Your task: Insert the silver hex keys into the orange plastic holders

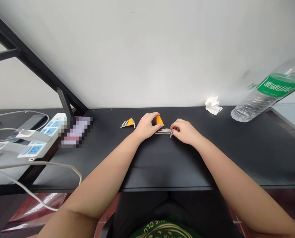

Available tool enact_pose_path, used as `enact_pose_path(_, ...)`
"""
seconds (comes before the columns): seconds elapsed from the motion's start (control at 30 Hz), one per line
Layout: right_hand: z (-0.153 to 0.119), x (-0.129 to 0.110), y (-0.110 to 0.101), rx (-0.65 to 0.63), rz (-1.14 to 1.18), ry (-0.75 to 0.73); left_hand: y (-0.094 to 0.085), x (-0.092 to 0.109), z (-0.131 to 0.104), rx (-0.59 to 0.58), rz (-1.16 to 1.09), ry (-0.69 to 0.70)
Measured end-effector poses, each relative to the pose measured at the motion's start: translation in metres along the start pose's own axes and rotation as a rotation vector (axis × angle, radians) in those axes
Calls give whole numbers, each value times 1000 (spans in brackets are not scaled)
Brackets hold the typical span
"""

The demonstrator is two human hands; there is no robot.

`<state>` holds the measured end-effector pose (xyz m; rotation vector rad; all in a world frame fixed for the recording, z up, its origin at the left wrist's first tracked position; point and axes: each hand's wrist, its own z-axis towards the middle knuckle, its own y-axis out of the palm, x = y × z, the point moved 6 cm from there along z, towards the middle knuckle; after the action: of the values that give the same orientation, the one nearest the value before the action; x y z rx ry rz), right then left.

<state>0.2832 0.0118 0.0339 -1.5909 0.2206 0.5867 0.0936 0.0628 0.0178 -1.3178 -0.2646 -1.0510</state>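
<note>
Near the middle of the black table, my left hand [146, 126] holds an orange holder [159, 120] between thumb and fingers. Several L-shaped metal hex keys [165, 131] lie side by side just below it, their bent ends to the right. My right hand [184, 131] is at those bent ends with its fingers curled together; whether it grips a key is too small to make out. To the left of my left hand, a second orange holder [130, 122] with several hex keys in it rests on the table.
A crumpled white tissue [213, 105] and a large clear bottle [263, 94] with a green label stand to the right, by the wall. At left are a power strip [47, 134], white cables, a phone [32, 123], a pixelated item [77, 131] and a black metal frame [35, 62].
</note>
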Motion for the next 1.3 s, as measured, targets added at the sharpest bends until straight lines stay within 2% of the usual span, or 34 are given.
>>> enact_pose_path(0.17,-7,-15,6,-46,-42,-54,-8,5,0,7,4,-27)
enact_pose_path(0.33,-7,-16,7,-63,-80,-56,-33,8,-6,22,76,-22)
enact_pose_path(0.53,-1,3,-4,-30,-163,53,-63,-14,-48,5,247,17)
enact_pose_path(0.63,-2,7,-10,29,-243,61,-81,-28,-62,101,225,-60)
enact_pose_path(0.7,-3,3,-11,54,-282,18,-89,-34,-64,109,207,-130)
enact_pose_path(0.9,-8,-2,-2,15,-369,4,-81,-22,-62,-77,152,-80)
enact_pose_path(1.07,-12,-7,3,22,-405,-40,-68,-19,-66,-117,86,-76)
enact_pose_path(1.3,-21,-29,14,-32,-385,-199,-53,-15,-68,-158,121,-92)
